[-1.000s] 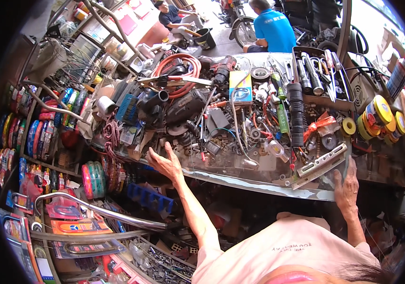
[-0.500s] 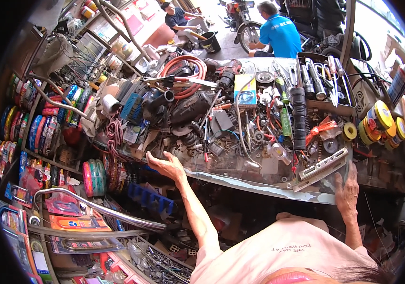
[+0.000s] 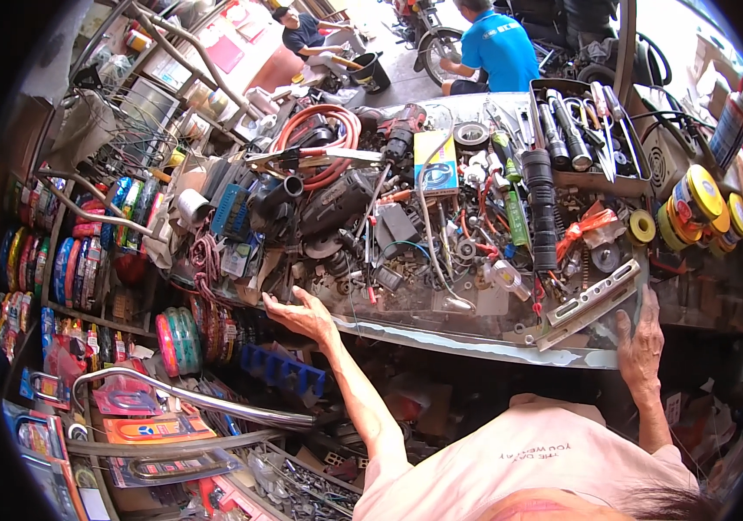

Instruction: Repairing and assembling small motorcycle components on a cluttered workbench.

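Note:
My left hand (image 3: 302, 318) is open at the near left edge of the glass-topped bench (image 3: 476, 340), its fingers apart and nothing in it. My right hand (image 3: 641, 346) lies with fingers stretched out along the bench's near right corner, also holding nothing. Just left of the right hand is a slotted metal bracket (image 3: 591, 306), lying slantwise on the glass. Beyond the left hand, a dark power tool (image 3: 337, 205) and a red-and-black drill (image 3: 404, 130) lie among small metal parts. A thick black ribbed grip-like rod (image 3: 540, 208) stretches across the clutter near a green tube (image 3: 516, 217).
A tool tray (image 3: 588, 178) holds screwdrivers and pliers at the back right, by yellow-labelled tape rolls (image 3: 697, 204). A coiled red hose (image 3: 345, 130) lies at the back. Racks of coloured coils (image 3: 76, 252) and a chrome bar (image 3: 215, 397) stand left. Two people are beyond the bench, near a motorcycle (image 3: 437, 48).
The whole view has shifted slightly, with the bench's far side moving left and up in the picture. Both hands stay by the bench edge, open as before.

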Motion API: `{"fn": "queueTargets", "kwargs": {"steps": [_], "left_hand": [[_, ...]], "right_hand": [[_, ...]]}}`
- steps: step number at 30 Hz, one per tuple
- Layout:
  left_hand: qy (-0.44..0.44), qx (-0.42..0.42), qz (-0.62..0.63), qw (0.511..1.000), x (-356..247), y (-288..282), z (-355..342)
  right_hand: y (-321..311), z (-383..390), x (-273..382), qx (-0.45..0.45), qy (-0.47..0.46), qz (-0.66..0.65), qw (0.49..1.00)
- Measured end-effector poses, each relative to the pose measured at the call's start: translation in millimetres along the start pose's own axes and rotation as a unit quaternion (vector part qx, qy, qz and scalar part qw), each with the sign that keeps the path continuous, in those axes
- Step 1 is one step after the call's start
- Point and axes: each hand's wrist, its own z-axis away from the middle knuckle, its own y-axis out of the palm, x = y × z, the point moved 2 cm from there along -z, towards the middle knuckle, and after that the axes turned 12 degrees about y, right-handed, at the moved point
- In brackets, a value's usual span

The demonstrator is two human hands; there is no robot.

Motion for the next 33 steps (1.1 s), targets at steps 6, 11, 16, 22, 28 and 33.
{"fn": "queueTargets", "kwargs": {"steps": [6, 11, 16, 22, 28, 33], "left_hand": [[0.011, 0.022, -0.040, 0.999, -4.3, -1.8, -0.8], [0.003, 0.036, -0.041, 0.999, -1.7, -0.4, -0.5], [-0.002, 0.043, -0.056, 0.997, -1.8, -1.9, 0.1], [-0.017, 0.056, -0.066, 0.996, -1.6, 0.1, 0.0], [-0.009, 0.049, -0.062, 0.997, 2.1, 0.6, 1.3], [-0.009, 0.056, -0.061, 0.997, -0.6, 0.8, 1.0]], "right_hand": [[-1.6, 0.6, -0.3, -0.007, -0.010, 0.007, 1.000], [-1.0, 0.1, 0.0, 0.001, 0.002, 0.001, 1.000], [-0.9, 0.7, -0.5, -0.002, -0.007, 0.008, 1.000], [-0.4, 0.1, -3.2, -0.004, -0.014, 0.014, 1.000], [0.3, 0.1, -4.1, 0.006, -0.001, 0.001, 1.000], [-0.5, 0.2, -3.6, 0.000, -0.002, -0.008, 1.000]]}}
